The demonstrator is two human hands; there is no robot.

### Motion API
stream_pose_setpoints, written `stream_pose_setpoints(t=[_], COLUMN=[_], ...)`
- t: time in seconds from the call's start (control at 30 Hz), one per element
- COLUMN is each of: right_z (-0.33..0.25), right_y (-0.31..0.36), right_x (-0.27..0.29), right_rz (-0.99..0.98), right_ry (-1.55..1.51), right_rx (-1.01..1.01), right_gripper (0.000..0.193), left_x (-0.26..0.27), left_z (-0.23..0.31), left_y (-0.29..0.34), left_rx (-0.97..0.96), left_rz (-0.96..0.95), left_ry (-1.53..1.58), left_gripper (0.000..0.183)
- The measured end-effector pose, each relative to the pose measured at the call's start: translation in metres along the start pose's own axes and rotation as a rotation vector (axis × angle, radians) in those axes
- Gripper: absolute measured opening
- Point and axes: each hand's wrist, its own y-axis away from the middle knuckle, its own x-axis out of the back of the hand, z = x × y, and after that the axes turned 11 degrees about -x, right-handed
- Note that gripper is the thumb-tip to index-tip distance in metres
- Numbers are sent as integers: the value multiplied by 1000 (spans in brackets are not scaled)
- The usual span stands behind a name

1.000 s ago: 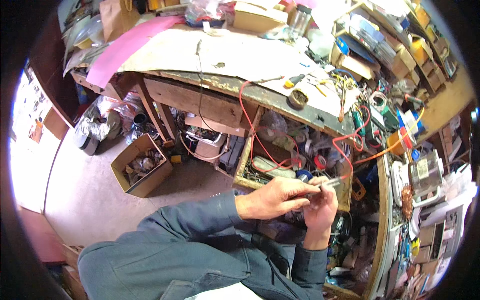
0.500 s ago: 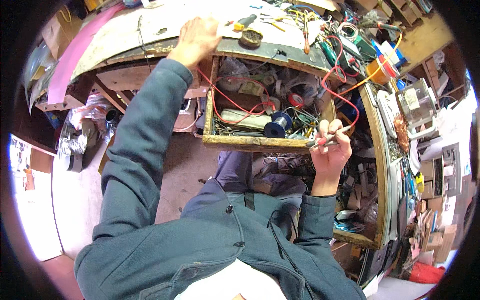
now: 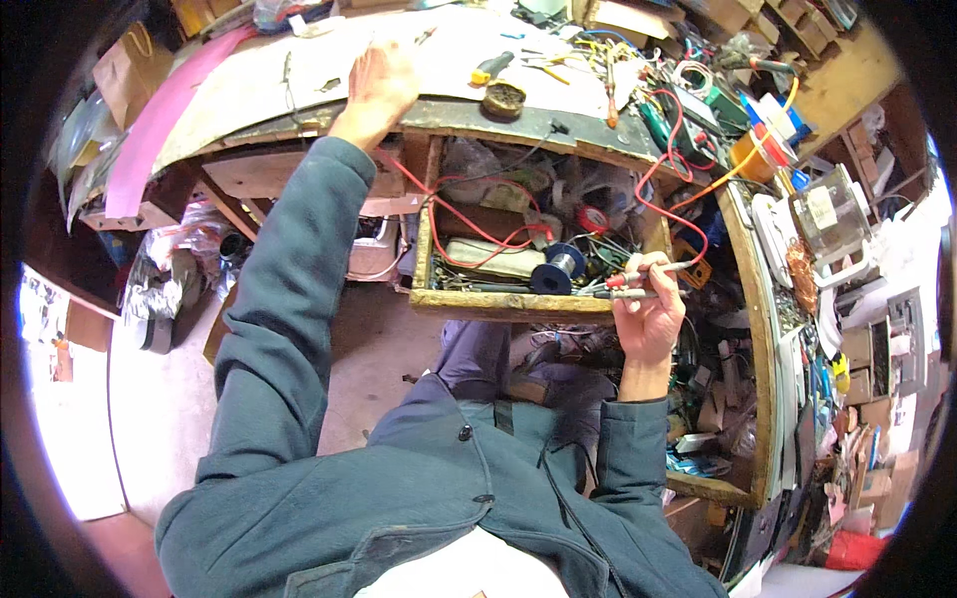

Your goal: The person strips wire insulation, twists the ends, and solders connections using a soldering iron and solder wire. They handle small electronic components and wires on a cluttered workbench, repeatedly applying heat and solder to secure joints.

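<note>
My right hand (image 3: 650, 317) is closed around two test probes, held side by side above the drawer's front edge. One is the red-collared probe (image 3: 620, 282), the other the grey probe (image 3: 630, 294); their tips point left. A red lead (image 3: 704, 239) runs from near this hand up to the cluttered bench corner. Over the pale bench top (image 3: 239, 95), my left hand (image 3: 384, 85) reaches forward with its fingers drawn together. Glare washes out its fingertips, and a small thin thing (image 3: 427, 36) shows beside them, too small to name.
The open wooden drawer (image 3: 518, 304) holds a wire spool (image 3: 556, 269), red wire and loose parts. A screwdriver (image 3: 491, 68) and a small round tin (image 3: 503, 99) lie on the bench. An orange spool (image 3: 763, 147) and tangled leads crowd the right corner. Another junk-filled drawer (image 3: 762, 399) stands right.
My right hand has turned and brought the two probes side by side, tips leftward. My left hand has shifted slightly left in the picture, its fingers now drawn together toward the upper right.
</note>
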Motion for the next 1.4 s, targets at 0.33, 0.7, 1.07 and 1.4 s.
stream_pose_setpoints(t=[0.33,0.7,1.07,1.4], right_z=[6,7,8,8], right_y=[-10,-9,-15,-31], right_x=[8,8,8,26], right_rz=[18,95,92,265], right_ry=[51,24,58,-29], right_rx=[7,15,42,172], right_gripper=[14,12,10,15], left_x=[52,-70,-100,-101], left_z=[119,173,175,171], left_y=[56,112,96,85], left_rx=[-423,-800,-629,-490], left_rz=[78,-384,-694,-798], left_ry=[390,11,163,352], left_gripper=[16,12,27,32])
